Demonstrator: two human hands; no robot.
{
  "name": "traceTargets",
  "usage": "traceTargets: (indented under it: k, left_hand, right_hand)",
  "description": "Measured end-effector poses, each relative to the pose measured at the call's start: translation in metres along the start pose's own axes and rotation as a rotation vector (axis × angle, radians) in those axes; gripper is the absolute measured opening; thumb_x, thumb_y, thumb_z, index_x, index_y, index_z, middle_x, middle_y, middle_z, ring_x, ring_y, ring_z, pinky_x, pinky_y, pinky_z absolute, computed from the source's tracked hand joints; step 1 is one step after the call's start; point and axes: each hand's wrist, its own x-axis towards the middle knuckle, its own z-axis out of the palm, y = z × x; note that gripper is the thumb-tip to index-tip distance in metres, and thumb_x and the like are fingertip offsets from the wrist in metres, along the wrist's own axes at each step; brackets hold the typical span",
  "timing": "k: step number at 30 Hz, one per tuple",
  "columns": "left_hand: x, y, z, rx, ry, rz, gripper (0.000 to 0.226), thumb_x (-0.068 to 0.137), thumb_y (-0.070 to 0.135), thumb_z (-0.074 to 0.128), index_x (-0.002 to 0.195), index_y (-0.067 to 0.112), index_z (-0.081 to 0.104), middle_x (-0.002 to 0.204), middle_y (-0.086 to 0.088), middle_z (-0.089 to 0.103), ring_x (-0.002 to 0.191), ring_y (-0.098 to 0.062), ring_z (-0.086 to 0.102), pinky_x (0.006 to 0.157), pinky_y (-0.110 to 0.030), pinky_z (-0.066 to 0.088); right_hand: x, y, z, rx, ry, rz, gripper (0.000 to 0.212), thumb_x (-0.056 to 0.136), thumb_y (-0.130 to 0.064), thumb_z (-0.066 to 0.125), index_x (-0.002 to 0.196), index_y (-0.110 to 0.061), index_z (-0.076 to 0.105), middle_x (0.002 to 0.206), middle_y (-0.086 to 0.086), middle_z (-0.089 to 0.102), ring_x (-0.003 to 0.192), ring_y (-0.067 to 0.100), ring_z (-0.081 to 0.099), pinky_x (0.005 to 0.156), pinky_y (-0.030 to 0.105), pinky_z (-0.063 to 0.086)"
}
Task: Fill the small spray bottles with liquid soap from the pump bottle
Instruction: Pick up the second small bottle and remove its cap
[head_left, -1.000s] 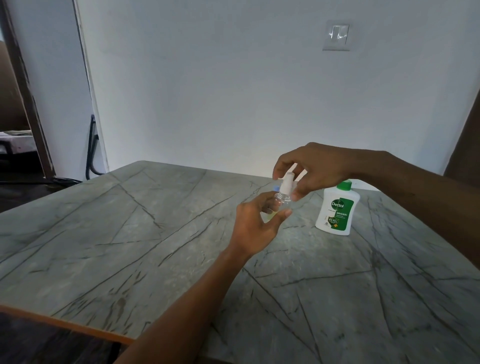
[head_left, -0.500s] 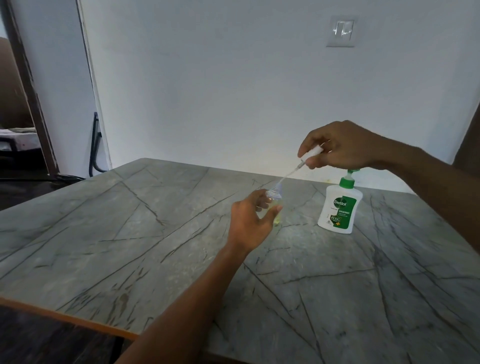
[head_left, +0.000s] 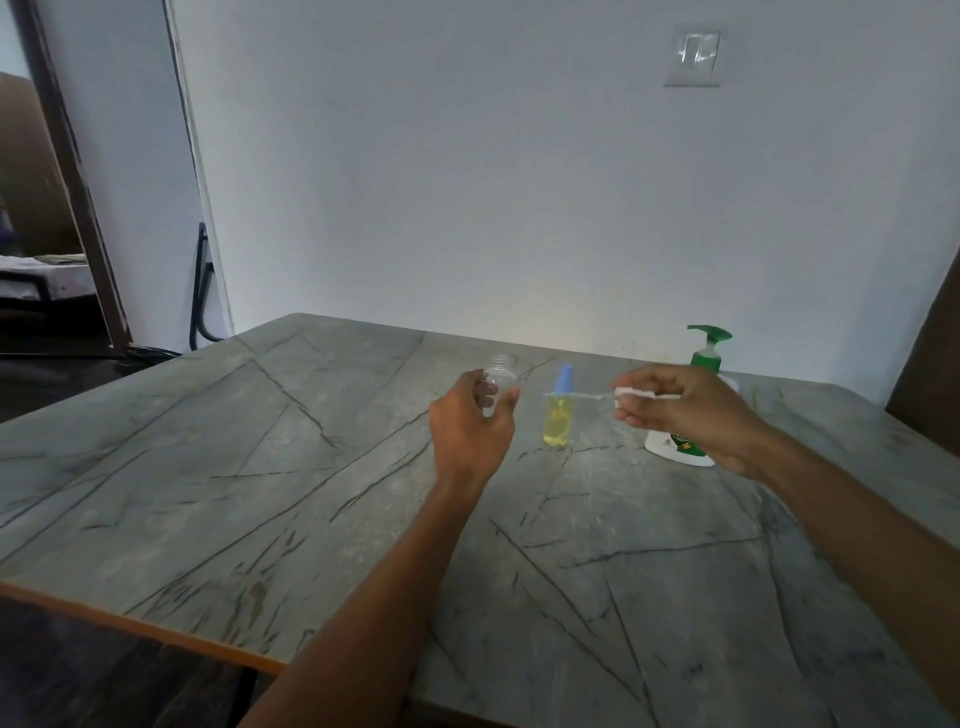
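Marble table (head_left: 260, 467): capped bottle (head_left: 557, 415) left of pump bottle (head_left: 707, 353) looks full. Farther left, L hand (head_left: 472, 426) grips empty bottle (head_left: 500, 382), uncapped. R hand (head_left: 680, 410), in front of pump bottle, pinches sprayer (head_left: 635, 393). Fill + recap pending.

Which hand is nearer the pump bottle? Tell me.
Right. The right hand sits just in front of the pump bottle, overlapping it; the left hand is off to its left, beyond the blue-capped bottle.

We found the capped spray bottle (head_left: 557, 415) standing on the bench (head_left: 249, 467). Left of it our left hand (head_left: 470, 431) held the uncapped bottle (head_left: 498, 379). Right of it our right hand (head_left: 685, 410) held the spray head (head_left: 636, 393), with the pump bottle (head_left: 705, 357) farther right.
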Motion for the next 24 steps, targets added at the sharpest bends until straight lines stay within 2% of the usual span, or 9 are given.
traceTargets:
  k: [3,6,8,11,18,22,24]
  left_hand:
    - [0.0,0.0,0.0,0.002,0.002,0.001,0.044,0.084,0.039,0.072,0.117,0.011,0.064,0.098,0.004,0.07,0.084,-0.004,0.064,0.072,-0.015,0.052]
    - [0.0,-0.001,0.0,-0.005,-0.003,-0.004,0.046,0.084,0.039,0.071,0.119,0.011,0.063,0.099,0.004,0.07,0.086,-0.004,0.064,0.076,-0.02,0.055]
    - [-0.001,0.0,0.001,0.002,-0.007,0.001,0.046,0.084,0.039,0.071,0.119,0.01,0.063,0.1,0.003,0.07,0.086,-0.005,0.064,0.077,-0.023,0.056]
    - [-0.001,0.0,0.002,0.006,-0.01,0.007,0.047,0.084,0.04,0.071,0.119,0.01,0.063,0.102,0.002,0.07,0.087,-0.006,0.064,0.074,-0.019,0.055]
    - [-0.001,-0.001,0.003,0.007,-0.015,0.017,0.048,0.084,0.04,0.071,0.119,0.009,0.063,0.102,0.001,0.071,0.085,-0.004,0.064,0.069,-0.009,0.049]
    - [0.0,-0.002,0.004,0.002,-0.022,0.006,0.049,0.084,0.042,0.07,0.121,0.01,0.062,0.104,0.001,0.071,0.086,-0.004,0.064,0.071,-0.012,0.051]
    - [0.0,-0.001,0.004,0.002,-0.019,0.007,0.049,0.084,0.041,0.07,0.121,0.01,0.062,0.105,0.001,0.071,0.087,-0.004,0.064,0.071,-0.012,0.051]
  right_hand:
    - [0.006,0.025,0.019,-0.179,0.015,-0.01,0.018,0.081,-0.012,0.078,0.096,-0.021,0.074,0.092,0.002,0.076,0.088,0.02,0.073,0.083,0.037,0.059]
    - [0.01,0.038,0.038,-0.318,0.088,-0.02,0.015,0.081,-0.02,0.079,0.094,-0.024,0.072,0.089,-0.006,0.074,0.085,0.013,0.07,0.079,0.03,0.058]
    - [0.012,0.044,0.048,-0.372,0.118,-0.035,0.016,0.08,-0.021,0.079,0.094,-0.022,0.072,0.089,-0.006,0.072,0.083,0.009,0.067,0.072,0.02,0.052]
    - [0.016,0.054,0.056,-0.451,0.102,-0.047,0.016,0.081,-0.022,0.078,0.095,-0.018,0.072,0.09,-0.004,0.073,0.081,0.003,0.064,0.064,0.009,0.043]
    - [0.019,0.066,0.064,-0.515,0.081,-0.051,0.018,0.083,-0.023,0.076,0.099,-0.016,0.073,0.094,-0.003,0.072,0.08,0.002,0.061,0.063,0.003,0.038]
    - [0.02,0.067,0.063,-0.502,0.071,-0.049,0.022,0.082,-0.021,0.077,0.103,-0.013,0.072,0.093,-0.003,0.07,0.078,-0.001,0.059,0.062,-0.002,0.039]
    - [0.019,0.067,0.062,-0.51,0.064,-0.048,0.023,0.082,-0.023,0.077,0.103,-0.014,0.072,0.094,-0.003,0.071,0.079,-0.001,0.059,0.061,0.0,0.039]
